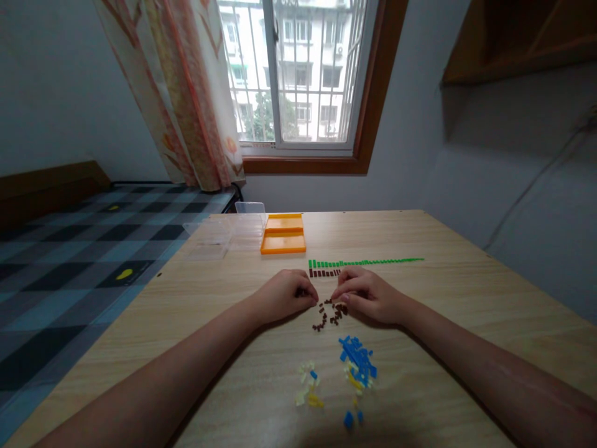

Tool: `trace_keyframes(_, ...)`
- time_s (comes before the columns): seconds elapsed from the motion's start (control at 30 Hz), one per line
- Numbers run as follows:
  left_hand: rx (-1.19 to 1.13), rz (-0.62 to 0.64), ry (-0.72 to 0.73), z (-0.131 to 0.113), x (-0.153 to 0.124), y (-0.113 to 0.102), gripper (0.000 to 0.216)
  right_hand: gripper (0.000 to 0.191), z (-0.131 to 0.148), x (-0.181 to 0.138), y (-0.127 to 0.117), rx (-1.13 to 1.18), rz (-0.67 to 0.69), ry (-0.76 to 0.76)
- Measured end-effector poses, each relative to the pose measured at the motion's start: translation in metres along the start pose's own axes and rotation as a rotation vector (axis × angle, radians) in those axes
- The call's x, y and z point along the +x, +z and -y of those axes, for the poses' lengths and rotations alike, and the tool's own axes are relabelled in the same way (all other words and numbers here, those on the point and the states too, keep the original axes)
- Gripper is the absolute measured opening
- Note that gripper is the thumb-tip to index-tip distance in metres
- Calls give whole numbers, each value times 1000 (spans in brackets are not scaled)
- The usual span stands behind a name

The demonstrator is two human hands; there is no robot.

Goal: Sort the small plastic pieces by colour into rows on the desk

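The small dark-brown plastic-looking pieces (334, 321) lie loose on the pale wood-grain desk (261, 398), between and just nearer than the two hands. The left hand (286, 298) has its fingers curled in to the thumb at the pile's left; the right hand (373, 297) bends over its far right edge, thumb and forefinger close together. Whether either pinches a piece, I cannot tell. Such tiny bits would be best lifted singly by fingertip, with a light pinch. The right knuckles sit close to the row of flat brown pieces (318, 273) and the long green row (342, 263) beyond, so a low wrist or dragged finger could knock them crooked.
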State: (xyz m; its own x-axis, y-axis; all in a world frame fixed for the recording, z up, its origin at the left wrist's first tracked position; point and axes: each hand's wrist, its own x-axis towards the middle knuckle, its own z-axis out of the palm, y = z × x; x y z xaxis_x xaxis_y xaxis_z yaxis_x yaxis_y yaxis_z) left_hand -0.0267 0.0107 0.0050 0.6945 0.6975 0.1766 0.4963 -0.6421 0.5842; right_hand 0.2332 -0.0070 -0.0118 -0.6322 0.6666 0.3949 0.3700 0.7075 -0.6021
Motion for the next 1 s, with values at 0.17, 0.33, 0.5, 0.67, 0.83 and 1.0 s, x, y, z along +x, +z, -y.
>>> trace_keyframes(0.17, -79, -5, -18, 3, 0, -2, 11, 26, 10, -1, 5, -175, 19, -91)
trace_keyframes(0.33, -178, -52, -83, 6, 2, -5, 13, 29, 13, -2, 7, -248, 84, -100)
trace_keyframes(0.5, -267, -109, -157, 10, 4, -4, 19, 34, 17, 1, 12, -273, 158, -108)
trace_keyframes(0.67, -304, -152, -188, 15, 4, -1, 21, 39, 17, 3, 18, -324, 129, -58)
trace_keyframes(0.83, -242, -194, -187, 15, 2, -2, 19, 47, 6, -1, 13, -263, -213, -21)
trace_keyframes(1.0, -123, -152, -101, 6, -1, 0, 15, 61, -6, -3, 2, -98, -407, 71)
